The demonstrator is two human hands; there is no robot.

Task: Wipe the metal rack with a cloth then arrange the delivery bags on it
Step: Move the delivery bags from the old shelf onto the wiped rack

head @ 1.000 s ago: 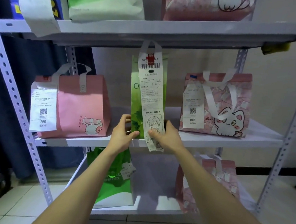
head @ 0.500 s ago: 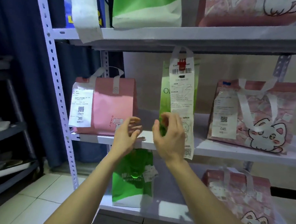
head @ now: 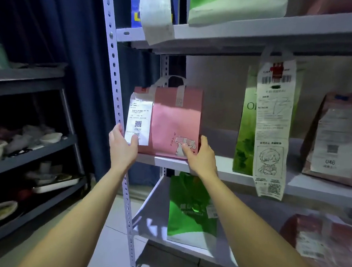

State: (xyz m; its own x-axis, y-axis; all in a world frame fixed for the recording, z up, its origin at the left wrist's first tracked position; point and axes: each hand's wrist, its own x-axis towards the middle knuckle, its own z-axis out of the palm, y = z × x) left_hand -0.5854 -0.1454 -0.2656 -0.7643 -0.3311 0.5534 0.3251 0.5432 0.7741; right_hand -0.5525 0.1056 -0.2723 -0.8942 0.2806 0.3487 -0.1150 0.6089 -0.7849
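Note:
A plain pink delivery bag point(head: 171, 120) with a white receipt on its left front stands at the left end of the white metal rack's middle shelf point(head: 226, 172). My left hand point(head: 122, 148) holds the bag's lower left corner, thumb across the receipt. My right hand point(head: 198, 155) grips its lower right corner, thumb on the front and fingers behind the side. To the right stands a tall green bag point(head: 246, 125) with a long receipt hanging down, then a pink cat-print bag point(head: 337, 140) at the frame's edge.
The top shelf point(head: 261, 33) carries a blue bag, a green-and-white bag and a pink one. On the bottom shelf are a green bag point(head: 190, 213) and a blurred pink bag point(head: 319, 243). A dark rack point(head: 30, 144) with dishes stands left, before a dark curtain.
Both hands left the tall green bag and moved left to take hold of the plain pink bag's lower corners. The view turned left.

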